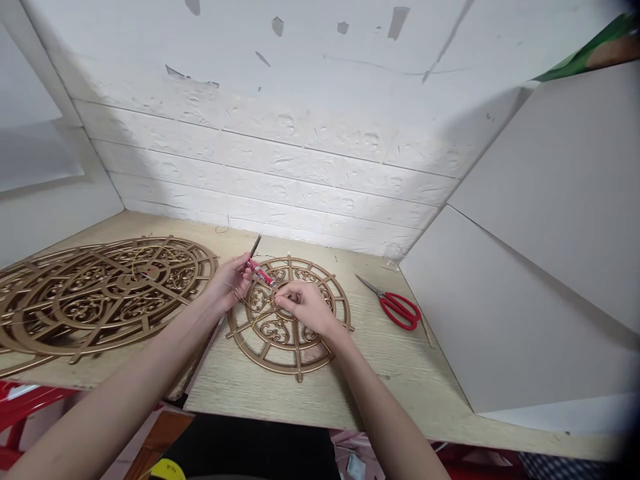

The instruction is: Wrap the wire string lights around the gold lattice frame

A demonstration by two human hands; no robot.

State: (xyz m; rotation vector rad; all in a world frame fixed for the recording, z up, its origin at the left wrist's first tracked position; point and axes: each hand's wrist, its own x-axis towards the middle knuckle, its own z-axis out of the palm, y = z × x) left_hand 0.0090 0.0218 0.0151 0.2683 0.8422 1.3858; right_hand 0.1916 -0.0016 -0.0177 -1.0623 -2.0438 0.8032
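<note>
My left hand (233, 281) is closed around a small red tube with pale print (261, 273), which looks like a glue tube. A dark, thin stick (255, 245) sticks up above the same hand. Close to the tube's lower end, my right hand (307, 307) has thumb and forefinger pinched together on what looks like a thin gold wire (255, 311), which loops across from the left hand. Both hands are over a round bronze-coloured openwork panel (299, 365) with spokes and scrollwork, lying flat on the table. The right hand covers part of its centre.
Red-handled scissors (400, 311) lie right of the panel, blades pointing up-left. More round bronze panels (145, 327) are stacked on the left, with yellow wire (150, 249) on top. A white brick-pattern wall (300, 160) stands behind the wooden table (400, 393); white boards (540, 280) flank the right.
</note>
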